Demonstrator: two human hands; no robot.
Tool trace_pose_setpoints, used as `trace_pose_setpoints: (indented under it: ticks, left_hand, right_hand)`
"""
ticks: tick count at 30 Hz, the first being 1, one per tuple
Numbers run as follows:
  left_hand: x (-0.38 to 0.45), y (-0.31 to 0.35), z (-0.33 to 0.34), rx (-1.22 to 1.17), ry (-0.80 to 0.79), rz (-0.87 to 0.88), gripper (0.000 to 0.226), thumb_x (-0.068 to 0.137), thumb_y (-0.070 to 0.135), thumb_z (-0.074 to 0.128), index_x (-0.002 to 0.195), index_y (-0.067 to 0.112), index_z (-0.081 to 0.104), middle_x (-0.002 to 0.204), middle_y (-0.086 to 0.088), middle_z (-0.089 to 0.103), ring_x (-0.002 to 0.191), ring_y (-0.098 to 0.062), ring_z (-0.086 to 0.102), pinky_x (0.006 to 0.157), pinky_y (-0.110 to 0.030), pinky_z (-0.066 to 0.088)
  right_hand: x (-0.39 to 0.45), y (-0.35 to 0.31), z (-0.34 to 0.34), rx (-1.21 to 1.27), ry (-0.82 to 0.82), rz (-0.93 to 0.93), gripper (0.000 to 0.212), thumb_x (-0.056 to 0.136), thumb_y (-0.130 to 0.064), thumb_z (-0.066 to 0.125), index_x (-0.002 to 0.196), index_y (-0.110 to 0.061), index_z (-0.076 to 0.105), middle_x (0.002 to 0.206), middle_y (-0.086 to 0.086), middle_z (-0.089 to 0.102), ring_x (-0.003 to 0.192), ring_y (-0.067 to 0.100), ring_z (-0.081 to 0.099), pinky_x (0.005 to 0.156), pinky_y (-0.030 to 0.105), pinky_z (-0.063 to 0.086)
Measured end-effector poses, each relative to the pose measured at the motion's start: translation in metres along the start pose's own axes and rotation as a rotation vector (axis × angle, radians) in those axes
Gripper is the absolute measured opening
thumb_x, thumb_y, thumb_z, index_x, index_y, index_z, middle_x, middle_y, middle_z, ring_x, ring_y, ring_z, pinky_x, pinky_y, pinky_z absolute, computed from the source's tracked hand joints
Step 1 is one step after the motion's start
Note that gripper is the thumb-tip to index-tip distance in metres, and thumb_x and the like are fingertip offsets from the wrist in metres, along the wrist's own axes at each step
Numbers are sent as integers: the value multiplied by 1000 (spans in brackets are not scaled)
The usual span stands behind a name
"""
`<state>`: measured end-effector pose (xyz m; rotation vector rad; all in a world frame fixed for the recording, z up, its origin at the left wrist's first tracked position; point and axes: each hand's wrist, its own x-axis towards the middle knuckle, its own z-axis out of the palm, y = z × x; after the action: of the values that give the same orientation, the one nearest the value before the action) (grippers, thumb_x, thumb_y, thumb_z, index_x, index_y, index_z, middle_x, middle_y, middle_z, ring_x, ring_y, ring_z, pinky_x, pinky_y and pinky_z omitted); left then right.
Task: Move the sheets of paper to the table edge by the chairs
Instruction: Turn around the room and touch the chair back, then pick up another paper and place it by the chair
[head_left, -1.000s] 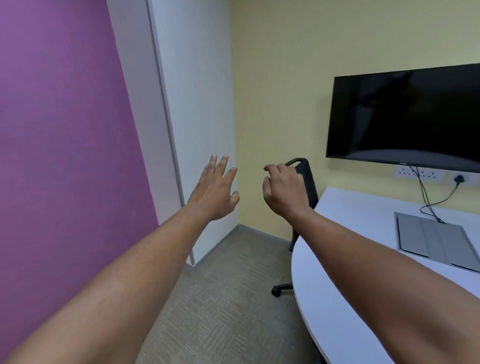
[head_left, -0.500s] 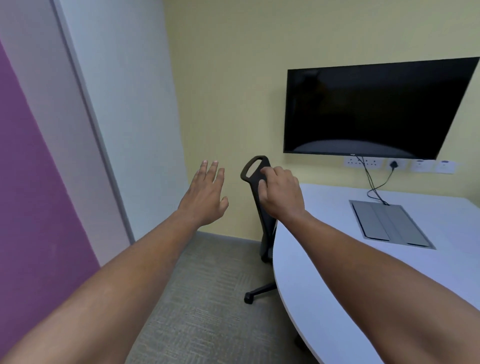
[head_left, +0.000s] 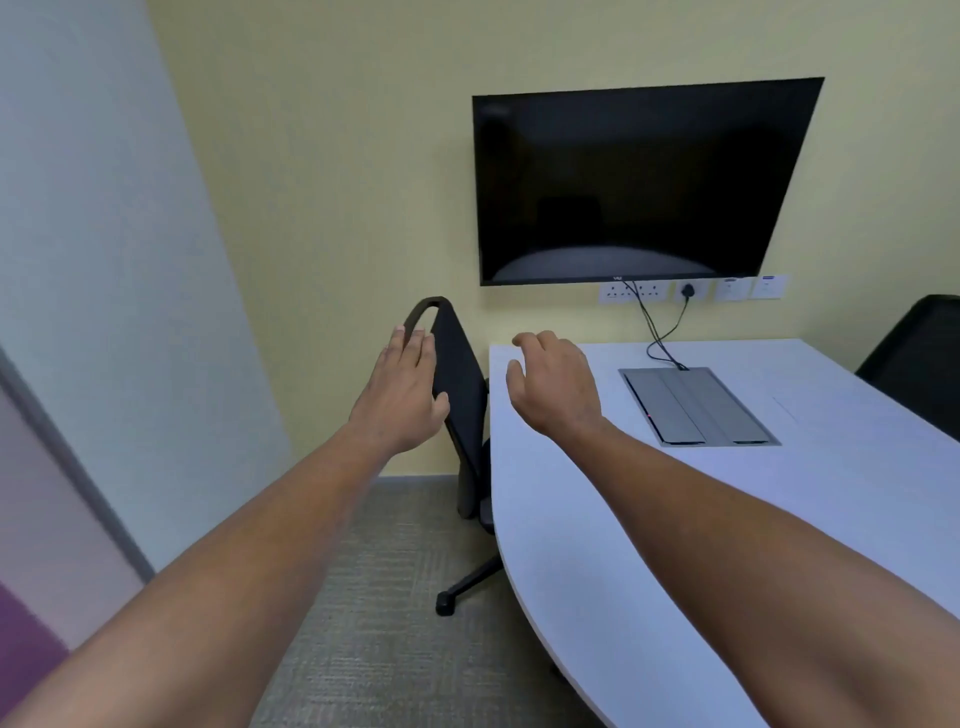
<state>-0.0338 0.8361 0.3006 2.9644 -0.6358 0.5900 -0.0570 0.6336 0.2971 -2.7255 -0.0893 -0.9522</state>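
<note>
Both my arms are stretched forward with nothing in either hand. My left hand (head_left: 402, 395) hovers with its fingers spread in front of the black chair (head_left: 460, 395) that stands at the table's left side. My right hand (head_left: 553, 389) is raised over the far left part of the white table (head_left: 649, 545), fingers loosely curled and apart. A faint outline that may be a sheet of paper (head_left: 852, 415) lies flat on the right part of the table; it is almost the same white as the tabletop.
A dark screen (head_left: 639, 182) hangs on the yellow wall above wall sockets (head_left: 691, 291), with a cable running down to a grey cable box lid (head_left: 696, 405) set in the table. A second black chair (head_left: 919, 353) stands at the right edge. Grey carpet covers the floor at left.
The view has swung to the right, away from the purple wall, bringing the table, screen and second chair into sight. Both hands stay raised and empty.
</note>
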Motion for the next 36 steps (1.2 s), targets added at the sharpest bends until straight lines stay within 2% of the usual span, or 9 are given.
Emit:
trace_pose_setpoints:
  ticks: [11,22,27,31,36]
  left_hand:
    - [142,64,72,-57,-15,155,77,95,37,42,152,0,6,162,-15,9,150,-32,-4,123,-42,6]
    - [229,130,148,-176,-98,314,76,96,38,42,153,2,6,163,-13,7,150,-32,-4,122,-42,8]
    - [258,160,191,-259,-161,403,75,96,37,43,153,3,7,163,-13,10,150,-32,2,122,-40,9]
    - [287,177,220,-315,-198,487,71,96,36,44,152,3,16,160,-14,21,148,-32,15,121,-41,14]
    - [320,190,250,-348,-228,614,58,93,34,47,144,7,39,143,-11,50,134,-30,39,114,-38,26]
  right_hand:
    - [54,122,54,-36,-3,158,36,95,-23,45,125,-8,57,110,14,64,93,35,57,85,44,43]
    - [64,207,80,-101,-10,304,37,96,-24,46,127,-8,57,114,14,66,100,35,60,89,45,45]
    - [59,239,98,-167,-26,407,34,94,-21,46,122,-7,60,104,15,66,90,34,60,82,42,45]
    - [65,259,111,-220,-39,512,32,96,-22,45,121,-8,60,108,14,66,93,33,60,85,42,46]
    - [72,279,129,-233,-21,643,35,97,-21,44,125,-7,58,112,16,65,97,34,60,85,42,48]
